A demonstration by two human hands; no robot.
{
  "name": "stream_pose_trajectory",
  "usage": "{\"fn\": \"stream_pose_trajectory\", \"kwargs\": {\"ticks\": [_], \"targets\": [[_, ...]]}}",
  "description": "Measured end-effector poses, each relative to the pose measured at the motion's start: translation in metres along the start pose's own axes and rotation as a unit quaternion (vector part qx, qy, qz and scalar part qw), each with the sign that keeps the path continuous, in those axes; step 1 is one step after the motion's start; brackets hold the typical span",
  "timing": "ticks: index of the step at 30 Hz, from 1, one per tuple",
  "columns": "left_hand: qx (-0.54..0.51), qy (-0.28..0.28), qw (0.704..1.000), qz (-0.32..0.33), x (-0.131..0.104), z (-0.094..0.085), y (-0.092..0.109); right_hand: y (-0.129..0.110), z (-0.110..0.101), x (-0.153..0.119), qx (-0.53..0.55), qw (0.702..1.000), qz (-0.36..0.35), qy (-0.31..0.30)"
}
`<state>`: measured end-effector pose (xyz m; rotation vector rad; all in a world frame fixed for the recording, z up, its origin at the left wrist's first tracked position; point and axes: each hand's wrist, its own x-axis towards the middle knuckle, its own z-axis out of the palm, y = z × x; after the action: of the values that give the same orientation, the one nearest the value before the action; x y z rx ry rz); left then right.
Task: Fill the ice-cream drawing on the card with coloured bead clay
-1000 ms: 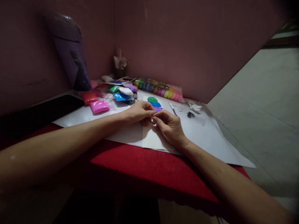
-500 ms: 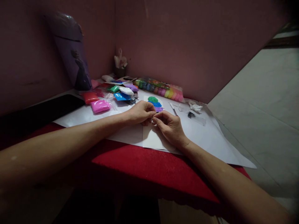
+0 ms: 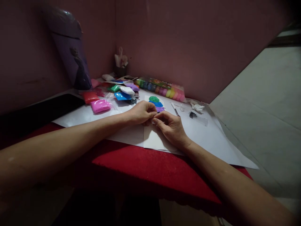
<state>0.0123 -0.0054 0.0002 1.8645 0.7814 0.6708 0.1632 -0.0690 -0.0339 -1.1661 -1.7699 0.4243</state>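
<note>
My left hand [image 3: 141,112] and my right hand [image 3: 171,128] meet fingertip to fingertip over a white card [image 3: 153,139]. Both are closed in a pinch. A tiny pale bit shows at the right fingertips, too small to name; whatever the left fingers hold is hidden. Just beyond the hands, the card bears a green textured patch [image 3: 154,99], a blue one [image 3: 156,104] and a purple one [image 3: 160,109], which look like clay. To the right of them lies a thin dark-and-white tool [image 3: 175,110].
Colored clay packets, including a pink one [image 3: 100,106] and a blue one [image 3: 122,96], lie at left. A long multicolored pack [image 3: 162,89] rests by the wall. White crumpled material [image 3: 197,107] and a clear wrapper with black stuff [image 3: 193,115] lie right. White paper [image 3: 207,141] covers the table.
Both hands stay pinched together in nearly the same place, with only a slight shift of the fingers. The camera view has moved a little.
</note>
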Motion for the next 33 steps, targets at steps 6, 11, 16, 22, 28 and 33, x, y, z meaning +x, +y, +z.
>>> {"fn": "stream_pose_trajectory", "kwargs": {"ticks": [6, 11, 16, 22, 28, 33], "targets": [[0.02, 0.002, 1.0, 0.009, -0.0005, -0.0006, -0.0029, -0.0007, -0.0006, -0.0005, -0.002, 1.0, 0.001, -0.003], [0.052, 0.012, 0.999, 0.009, -0.0018, -0.0003, -0.0006, -0.0019, -0.0004, -0.0002, 0.001, 1.0, -0.001, -0.006], [-0.021, -0.008, 0.999, -0.023, -0.0002, -0.001, -0.0004, -0.0011, -0.0001, -0.0003, 0.012, 1.0, 0.009, 0.0], [-0.117, -0.001, 0.993, -0.032, 0.0008, -0.0037, -0.0017, -0.0021, -0.0001, 0.0005, 0.042, 0.998, 0.028, 0.03], [-0.178, 0.018, 0.983, -0.051, 0.0002, -0.006, 0.0005, 0.0031, 0.0015, 0.0023, 0.07, 0.994, 0.023, 0.082], [-0.135, 0.002, 0.99, -0.041, 0.001, -0.006, -0.0018, 0.0033, 0.0008, 0.0039, 0.075, 0.99, 0.023, 0.116]]}}
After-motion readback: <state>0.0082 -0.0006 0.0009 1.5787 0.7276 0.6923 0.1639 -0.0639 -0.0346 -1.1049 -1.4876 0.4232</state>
